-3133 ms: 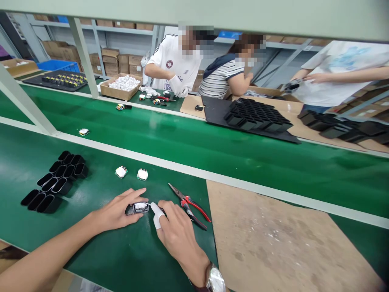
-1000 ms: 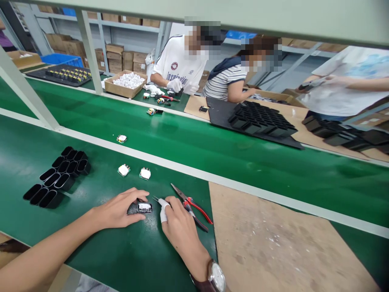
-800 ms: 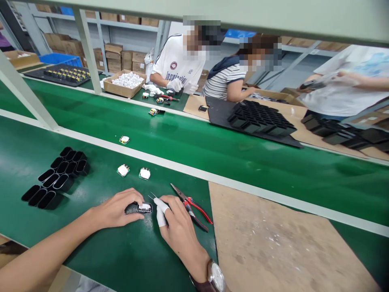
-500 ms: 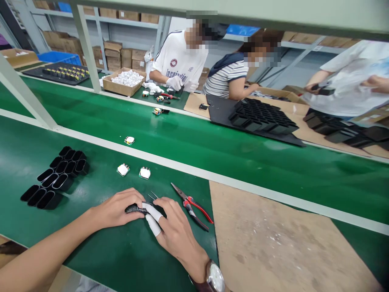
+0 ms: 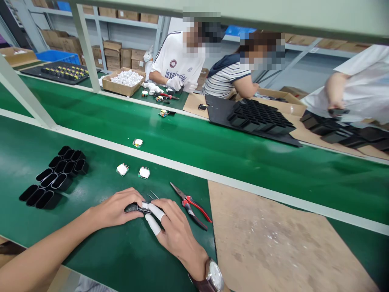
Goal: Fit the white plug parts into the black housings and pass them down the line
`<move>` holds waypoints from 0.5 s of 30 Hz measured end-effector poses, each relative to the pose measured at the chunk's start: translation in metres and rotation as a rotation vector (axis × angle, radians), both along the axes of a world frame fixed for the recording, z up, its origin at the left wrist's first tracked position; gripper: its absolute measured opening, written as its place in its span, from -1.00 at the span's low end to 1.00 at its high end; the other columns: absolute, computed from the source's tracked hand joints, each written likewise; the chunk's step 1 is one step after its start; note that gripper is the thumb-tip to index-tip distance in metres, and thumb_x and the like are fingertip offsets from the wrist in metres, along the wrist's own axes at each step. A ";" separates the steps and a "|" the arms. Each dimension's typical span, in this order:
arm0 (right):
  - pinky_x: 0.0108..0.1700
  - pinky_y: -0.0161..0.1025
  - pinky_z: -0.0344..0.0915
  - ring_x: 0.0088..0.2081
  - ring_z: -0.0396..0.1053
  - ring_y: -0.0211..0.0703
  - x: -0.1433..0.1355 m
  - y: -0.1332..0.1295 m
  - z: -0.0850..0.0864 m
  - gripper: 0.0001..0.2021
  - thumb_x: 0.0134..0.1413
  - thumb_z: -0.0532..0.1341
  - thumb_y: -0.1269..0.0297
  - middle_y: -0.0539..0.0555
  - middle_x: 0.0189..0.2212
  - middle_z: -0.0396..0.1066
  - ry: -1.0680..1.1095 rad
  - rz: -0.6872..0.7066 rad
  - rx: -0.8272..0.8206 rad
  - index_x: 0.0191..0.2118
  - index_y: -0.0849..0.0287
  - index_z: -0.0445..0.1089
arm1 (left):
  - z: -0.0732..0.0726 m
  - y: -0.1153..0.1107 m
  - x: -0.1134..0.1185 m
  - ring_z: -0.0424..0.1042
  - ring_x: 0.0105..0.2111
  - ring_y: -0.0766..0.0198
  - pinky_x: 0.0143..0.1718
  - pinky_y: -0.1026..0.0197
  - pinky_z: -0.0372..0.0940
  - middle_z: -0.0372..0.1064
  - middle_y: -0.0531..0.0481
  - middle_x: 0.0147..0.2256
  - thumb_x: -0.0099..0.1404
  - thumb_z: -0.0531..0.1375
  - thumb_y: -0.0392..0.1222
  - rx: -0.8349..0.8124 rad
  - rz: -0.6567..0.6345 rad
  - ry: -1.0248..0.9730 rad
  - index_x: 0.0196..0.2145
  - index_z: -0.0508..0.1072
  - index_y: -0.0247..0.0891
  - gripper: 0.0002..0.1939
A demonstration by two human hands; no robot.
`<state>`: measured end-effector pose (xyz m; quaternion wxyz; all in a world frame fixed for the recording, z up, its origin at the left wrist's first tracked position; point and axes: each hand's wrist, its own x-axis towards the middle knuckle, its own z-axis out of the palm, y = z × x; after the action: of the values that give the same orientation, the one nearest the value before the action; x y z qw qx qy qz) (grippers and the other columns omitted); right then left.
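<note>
Between my hands is a small circuit board (image 5: 144, 209) with a dark part at its left end and two thin metal leads (image 5: 152, 195) sticking up behind it. My left hand (image 5: 120, 209) is closed around the dark left end. White finger cots cover two fingertips of my right hand (image 5: 176, 231), which pinches the board's right end. Much of the board is hidden by my fingers. Beyond my hands lie two small boards with white tops, one on the left (image 5: 122, 169) and one on the right (image 5: 144, 173). Red-handled long-nose pliers (image 5: 189, 206) lie beside my right hand.
Several black oval housings (image 5: 60, 167) stand at left. Brown cardboard (image 5: 273, 239) covers the bench at right. A green conveyor belt (image 5: 231, 140) carries a white-topped board (image 5: 137, 142). Co-workers sit across it, near a box of white parts (image 5: 123, 91) and black housings (image 5: 261, 115).
Boards on the belt have slid a little to the right. The co-worker at far right has lowered a dark part toward the black housings. My hands have barely shifted on the circuit board.
</note>
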<state>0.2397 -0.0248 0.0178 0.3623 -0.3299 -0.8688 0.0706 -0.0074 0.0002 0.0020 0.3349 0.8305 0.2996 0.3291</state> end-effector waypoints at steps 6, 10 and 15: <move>-0.05 0.03 0.50 -0.03 0.48 0.04 0.003 0.000 -0.003 -0.75 0.38 0.21 0.44 0.21 -0.03 0.50 0.013 0.005 -0.101 0.12 0.16 0.37 | 0.001 0.000 0.000 0.54 -0.03 0.12 0.01 0.11 0.48 0.56 -0.12 -0.04 0.46 0.31 -0.21 0.001 0.005 0.016 0.04 0.44 -0.17 -0.77; 0.01 -0.03 0.51 0.00 0.48 -0.03 0.003 0.001 -0.010 -0.63 0.40 0.20 0.44 0.20 -0.01 0.47 0.242 -0.094 -0.182 0.25 0.12 0.32 | 0.004 -0.001 0.000 0.54 0.00 0.11 0.05 0.09 0.47 0.54 -0.17 0.00 0.51 0.24 -0.24 0.062 -0.033 0.082 0.12 0.45 -0.17 -0.74; -0.07 -0.17 0.53 -0.19 0.50 -0.18 -0.002 0.006 -0.018 -0.65 0.36 0.18 0.45 0.05 -0.19 0.44 0.490 -0.205 -0.282 0.19 0.06 0.37 | -0.001 -0.003 0.003 0.56 -0.05 0.15 -0.01 0.14 0.48 0.51 -0.17 0.02 0.51 0.23 -0.25 0.064 0.046 0.033 0.09 0.49 -0.16 -0.77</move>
<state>0.2379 -0.0188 -0.0001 0.5170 -0.4363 -0.6992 0.2312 -0.0043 -0.0027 0.0013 0.2956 0.8392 0.3133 0.3321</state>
